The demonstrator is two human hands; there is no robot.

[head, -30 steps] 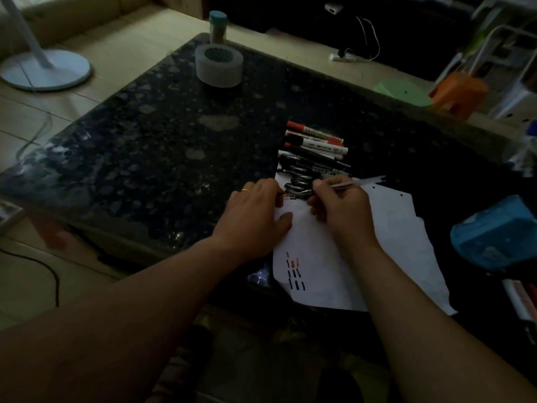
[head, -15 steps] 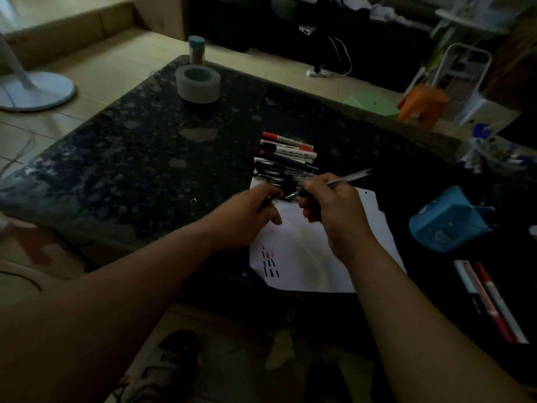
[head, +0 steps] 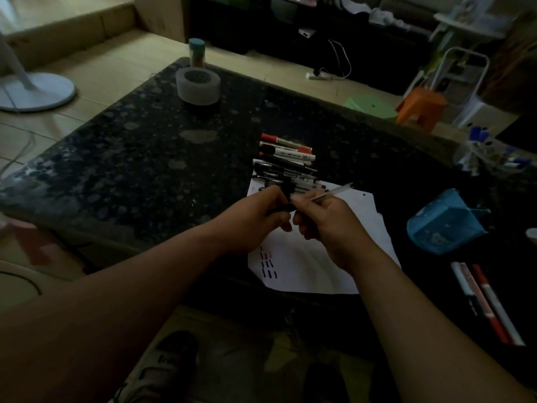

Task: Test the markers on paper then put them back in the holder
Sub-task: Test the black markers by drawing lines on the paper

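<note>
One sheet of paper (head: pixel 313 266) sits in the lower middle of the frame, right at the near table edge, I'd guess so both hands reach it without stretching. Dead centre, just above it, the left hand (head: pixel 255 225) and the right hand (head: pixel 328 228) meet. The left has its fingers curled round a dark marker (head: pixel 286 196). The right is pinching a clear-barrelled pen (head: pixel 334 191) between thumb and fingers, far end poking toward the upper right. Looks like a cap coming off or going on, but it's too dark to tell which.

The blue holder (head: pixel 441 225) (assuming that's what that tub is) lies tipped on its side at right of centre, well apart from the hands. A row of markers (head: pixel 286 158) is lined up side by side above the paper, overlapping its top edge, probably the queue. A few loose markers (head: pixel 488 303) lie at lower right. Short red and dark test strokes (head: pixel 268 264) fill the paper's lower left corner, so testing seems partly done.

The surface is a black speckled stone table (head: pixel 145 158) and the room's dim. There's a white fan base (head: pixel 35 91) at upper left on the tiled floor and an orange stool (head: pixel 421 107) at upper right. A roll of tape (head: pixel 198 85) sits at the table's far end with a teal-capped bottle (head: pixel 196 52) just behind it.
</note>
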